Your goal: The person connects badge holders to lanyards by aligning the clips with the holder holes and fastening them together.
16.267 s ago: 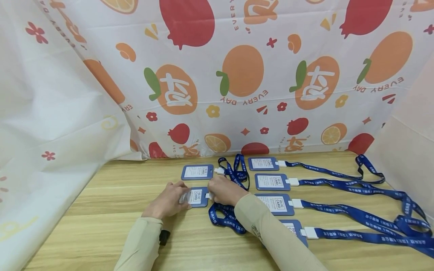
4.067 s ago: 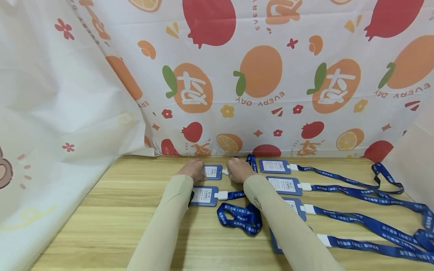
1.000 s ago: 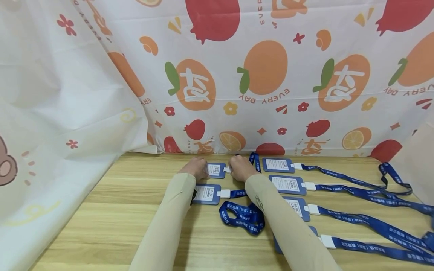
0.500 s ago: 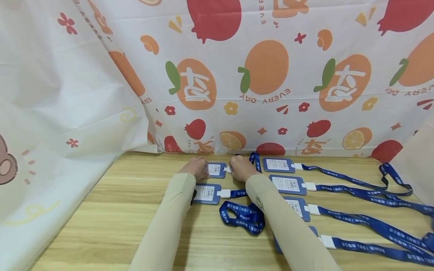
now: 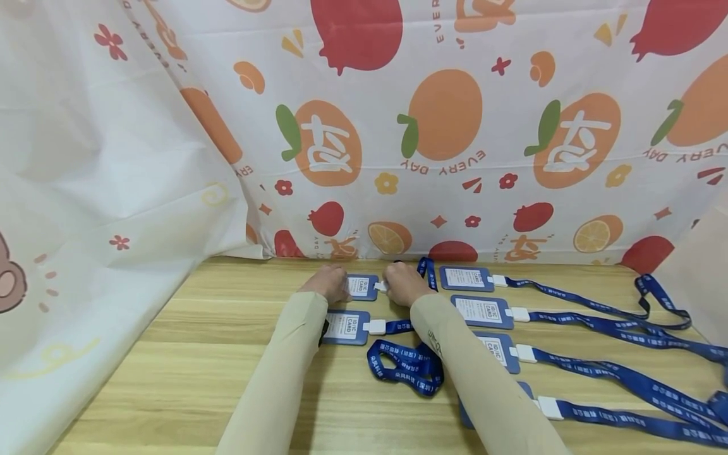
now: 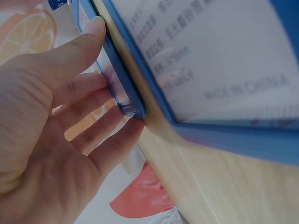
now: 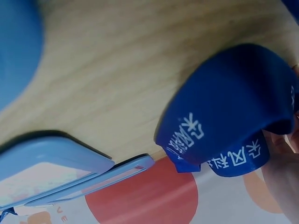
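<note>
At the back of the table, my left hand [image 5: 328,282] holds the left end of a blue ID card holder [image 5: 363,286]. In the left wrist view, the thumb and fingers of that hand [image 6: 51,107] lie along the edges of this holder [image 6: 125,84]. My right hand [image 5: 402,283] pinches around the white clip [image 5: 380,287] at the holder's right end; its fingertips are hidden. A loop of blue lanyard [image 7: 229,98] covers part of the right hand [image 7: 282,168] in the right wrist view. Nearer me lies a second card holder [image 5: 348,327], its lanyard [image 5: 406,368] bunched beside it.
On the right, several more card holders lie in a column, among them the far one [image 5: 466,278] and the one below it [image 5: 483,311]. Their lanyards [image 5: 591,361] stretch rightward. My right sleeve covers part of the nearest holder. A fruit-print cloth [image 5: 443,189] hangs behind the table.
Both hands were earlier on the nearer left card holder and have moved back to the far one. The nearer holder's lanyard now extends right from its clip. Over the last second, almost nothing moves.
</note>
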{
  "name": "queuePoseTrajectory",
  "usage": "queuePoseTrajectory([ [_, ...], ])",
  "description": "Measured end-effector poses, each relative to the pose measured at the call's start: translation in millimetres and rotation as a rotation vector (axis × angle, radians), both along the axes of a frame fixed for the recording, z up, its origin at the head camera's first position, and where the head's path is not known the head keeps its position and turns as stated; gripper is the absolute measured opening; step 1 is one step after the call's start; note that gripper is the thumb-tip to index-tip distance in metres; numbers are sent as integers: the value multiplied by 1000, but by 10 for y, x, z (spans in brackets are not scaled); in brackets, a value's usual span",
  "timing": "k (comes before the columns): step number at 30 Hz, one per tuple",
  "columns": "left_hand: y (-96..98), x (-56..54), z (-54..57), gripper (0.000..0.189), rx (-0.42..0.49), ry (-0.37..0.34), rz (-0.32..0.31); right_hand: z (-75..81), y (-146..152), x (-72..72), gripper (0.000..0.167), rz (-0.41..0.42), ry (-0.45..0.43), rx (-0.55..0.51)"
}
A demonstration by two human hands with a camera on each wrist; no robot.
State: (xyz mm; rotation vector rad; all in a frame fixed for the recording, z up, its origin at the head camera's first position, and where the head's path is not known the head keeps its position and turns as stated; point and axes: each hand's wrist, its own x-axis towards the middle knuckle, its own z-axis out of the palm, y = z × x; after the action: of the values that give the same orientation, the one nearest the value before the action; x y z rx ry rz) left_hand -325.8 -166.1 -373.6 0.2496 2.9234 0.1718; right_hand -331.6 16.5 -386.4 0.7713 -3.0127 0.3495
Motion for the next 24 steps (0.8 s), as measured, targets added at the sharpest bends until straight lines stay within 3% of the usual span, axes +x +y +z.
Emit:
queuePoseTrajectory([
  [6, -4, 9, -25, 35, 14, -19, 15, -19, -17, 11, 18, -13, -17, -5],
  [14, -28, 20, 9, 36, -3, 13, -17, -3, -22, 0, 19, 2, -2, 2],
  [24, -18, -17, -2, 33, 30, -30, 24, -3, -35, -10, 16, 5, -17, -5],
])
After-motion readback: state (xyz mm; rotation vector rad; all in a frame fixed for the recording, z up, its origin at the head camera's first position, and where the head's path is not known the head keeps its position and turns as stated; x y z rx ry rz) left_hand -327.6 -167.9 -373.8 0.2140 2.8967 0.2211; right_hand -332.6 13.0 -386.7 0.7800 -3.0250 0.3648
